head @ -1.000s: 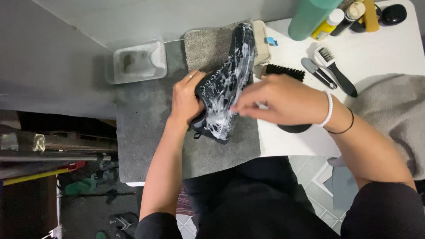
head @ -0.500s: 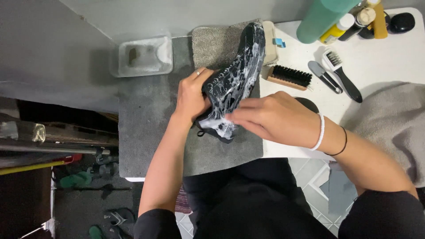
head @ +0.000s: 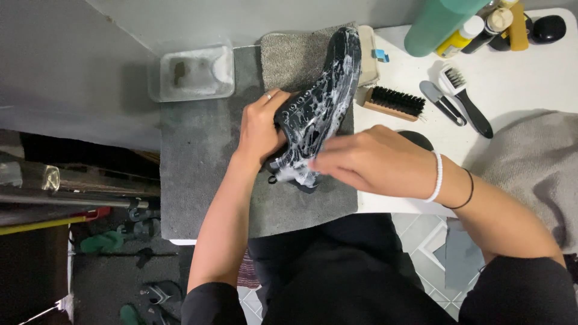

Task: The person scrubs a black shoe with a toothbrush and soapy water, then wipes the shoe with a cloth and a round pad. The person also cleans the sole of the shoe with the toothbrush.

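Head view: right hand (head: 373, 159) has slid down the soapy shoe (head: 319, 111) toward its heel.

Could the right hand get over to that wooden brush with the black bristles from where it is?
Probably yes. The right hand rubs the soapy black shoe, and the wooden brush lies just beyond it on the white table, with nothing between.

One black shoe (head: 319, 114), foamy, lies at the centre. Three brushes sit toward two o'clock: one wooden-backed brush (head: 392, 102) and two black-handled brushes (head: 466, 99). One clear tub (head: 191, 72) stands at eleven o'clock. Two towels: dark grey towel (head: 205, 162), lighter towel (head: 536, 162).
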